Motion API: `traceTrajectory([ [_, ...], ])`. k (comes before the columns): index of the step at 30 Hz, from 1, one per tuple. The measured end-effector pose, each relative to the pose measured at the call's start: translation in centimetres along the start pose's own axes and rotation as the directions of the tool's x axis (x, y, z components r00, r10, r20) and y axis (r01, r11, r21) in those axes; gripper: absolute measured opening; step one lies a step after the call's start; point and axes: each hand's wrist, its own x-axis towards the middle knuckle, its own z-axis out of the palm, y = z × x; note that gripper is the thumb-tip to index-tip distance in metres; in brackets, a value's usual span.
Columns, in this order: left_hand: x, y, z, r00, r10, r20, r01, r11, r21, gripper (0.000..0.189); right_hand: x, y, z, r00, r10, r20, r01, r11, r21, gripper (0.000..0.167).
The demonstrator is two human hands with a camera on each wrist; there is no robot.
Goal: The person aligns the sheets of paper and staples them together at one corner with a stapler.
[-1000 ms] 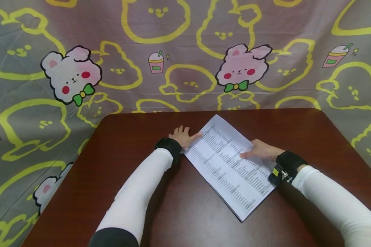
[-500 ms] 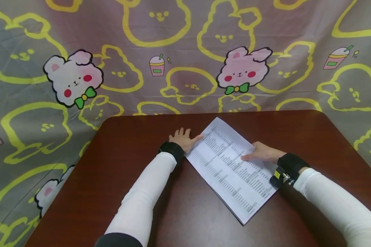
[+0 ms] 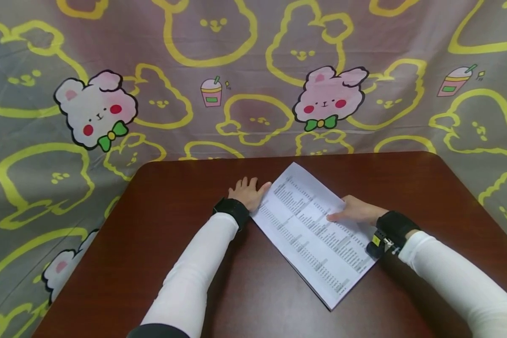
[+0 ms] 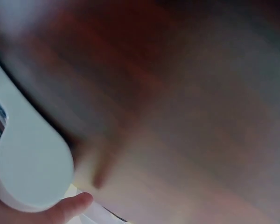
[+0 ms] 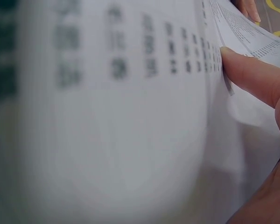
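White printed sheets (image 3: 312, 234), covered in rows of small text, lie slantwise on the brown table. At their left edge, my left hand (image 3: 247, 193) rests with fingers spread on the wood and the thumb beside the paper's edge. My right hand (image 3: 357, 210) holds the opposite edge, its thumb on the printed side and its other fingers mostly hidden. In the right wrist view, the right thumb (image 5: 252, 72) presses on the paper (image 5: 130, 121), which curves up close to the camera. The left wrist view is mostly blurred; one fingertip (image 4: 79, 203) shows at the bottom.
The brown tabletop (image 3: 169, 197) extends around the sheets on all sides. A patterned cloth (image 3: 253, 70) with cartoon figures hangs behind the table. Both wrists wear black bands, the right one (image 3: 397, 228) over the paper's right corner.
My left thumb has drawn back from over the print to the paper's edge. The right hand keeps its hold and the sheets lie about the same; the head view has shifted slightly.
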Motion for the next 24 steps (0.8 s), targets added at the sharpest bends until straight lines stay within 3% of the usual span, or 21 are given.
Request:
traceTrajectory([
  [5,0.39,-0.15,0.19,1.000,0.005,-0.009,-0.005,1.000,0.005,0.082,0.01,-0.11,0.02,1.000,0.010,-0.006,-0.010,1.000,-0.010,0.067],
  [15,-0.42,0.38,-0.43,1.000,0.019,-0.010,-0.019,1.000,0.021,0.084,0.09,-0.20,-0.14,1.000,0.019,-0.017,-0.019,1.000,-0.015,0.065],
  [24,0.08,-0.03,0.09,0.999,0.031,-0.018,-0.030,0.999,0.027,0.092,0.19,0.21,0.08,1.000,0.014,-0.021,-0.014,1.000,-0.009,0.064],
])
